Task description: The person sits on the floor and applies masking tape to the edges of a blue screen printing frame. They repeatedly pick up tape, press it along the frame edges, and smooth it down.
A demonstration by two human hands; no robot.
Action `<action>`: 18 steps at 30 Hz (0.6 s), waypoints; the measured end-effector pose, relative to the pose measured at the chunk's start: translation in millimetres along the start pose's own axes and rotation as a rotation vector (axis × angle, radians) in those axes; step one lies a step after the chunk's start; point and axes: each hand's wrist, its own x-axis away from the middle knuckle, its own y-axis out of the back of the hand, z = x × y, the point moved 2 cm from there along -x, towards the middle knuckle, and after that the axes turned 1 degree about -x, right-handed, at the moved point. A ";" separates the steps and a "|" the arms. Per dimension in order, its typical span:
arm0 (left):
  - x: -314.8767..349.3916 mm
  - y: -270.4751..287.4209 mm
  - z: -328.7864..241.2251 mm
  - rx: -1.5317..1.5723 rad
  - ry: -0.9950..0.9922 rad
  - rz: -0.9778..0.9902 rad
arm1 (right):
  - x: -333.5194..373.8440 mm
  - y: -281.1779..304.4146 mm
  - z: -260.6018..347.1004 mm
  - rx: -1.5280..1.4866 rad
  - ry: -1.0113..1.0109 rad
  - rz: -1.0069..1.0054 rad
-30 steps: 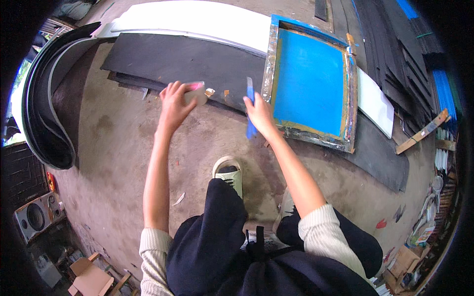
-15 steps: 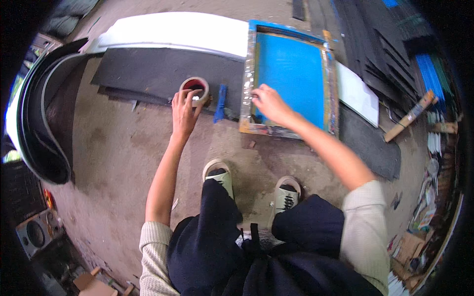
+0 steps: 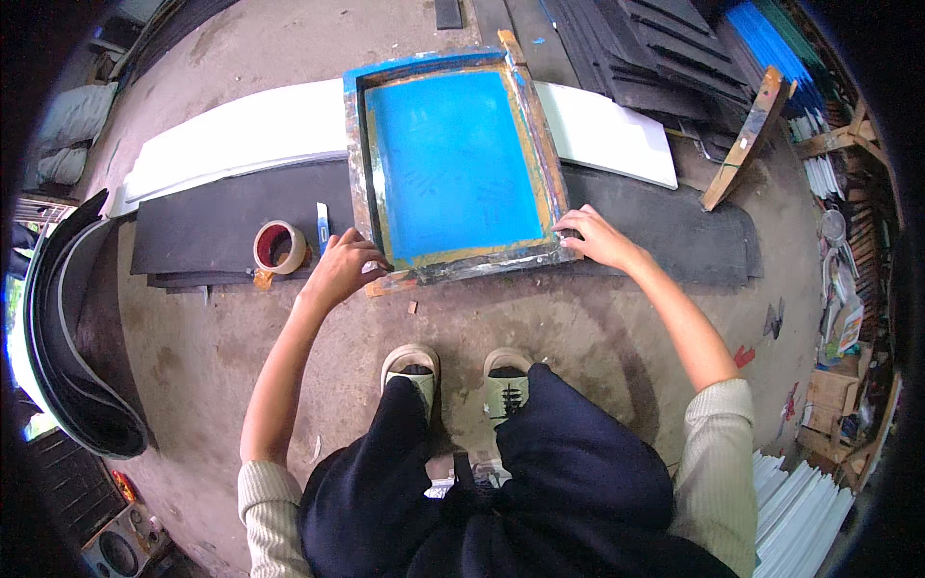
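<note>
A wooden screen printing frame (image 3: 358, 197) with a blue mesh (image 3: 448, 164) lies across a white board and dark sheets on the floor. My left hand (image 3: 339, 273) has its fingers bent onto the frame's near left corner. At the near right corner, my right hand (image 3: 599, 239) grips the side rail between thumb and fingers. A roll of tape (image 3: 279, 247) with a red inner core rests on the dark sheets left of the frame. Between it and the frame lies a slim blue tool (image 3: 324, 226) with a whitish end, partly hidden by my left hand.
The white board (image 3: 241, 140) and dark sheets (image 3: 222, 212) stretch out on both sides of the frame. A wooden bar (image 3: 744, 144) lies to the right, near stacked black sheets (image 3: 646, 58). Curved black sheets (image 3: 72, 328) stand at the left. My feet are just below the frame.
My left hand has left the tape roll and come to the frame's near left corner. My right hand has crossed from the left rail to the right one. The view has shifted.
</note>
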 end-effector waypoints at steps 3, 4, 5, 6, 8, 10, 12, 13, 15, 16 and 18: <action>-0.6 -1.2 1.0 0.014 -0.008 -0.002 | -6.8 -3.6 0.8 -0.014 -0.004 0.014; 0.1 -1.3 1.8 0.030 0.000 0.010 | -9.4 -4.0 2.7 -0.020 -0.014 0.021; 2.0 -5.7 4.1 0.011 -0.008 0.008 | -10.2 -5.1 6.1 -0.031 -0.018 -0.015; 2.1 -5.4 3.8 0.040 0.007 -0.026 | -10.9 -5.7 5.6 -0.031 -0.026 -0.032; 2.1 -7.8 1.0 0.096 0.038 -0.095 | -11.4 -7.4 5.3 -0.032 -0.043 -0.066; -1.6 -5.9 -0.1 0.076 0.012 -0.085 | -13.5 -9.1 3.4 -0.025 -0.044 -0.080; -4.7 -4.3 -0.3 0.065 -0.010 -0.017 | -13.0 -8.6 2.7 -0.016 -0.056 -0.079; -5.4 -3.1 -1.1 0.059 -0.019 -0.028 | -13.5 -8.0 3.6 -0.020 -0.056 -0.095; -5.2 -4.6 1.5 0.061 -0.001 -0.033 | -14.3 -8.0 6.4 -0.008 -0.067 -0.085; -5.0 -6.2 3.0 0.063 0.007 -0.037 | -14.1 -7.7 8.2 -0.001 -0.073 -0.079; -4.1 -8.3 5.3 0.063 -0.002 -0.044 | -9.7 -7.4 13.9 0.060 -0.005 -0.154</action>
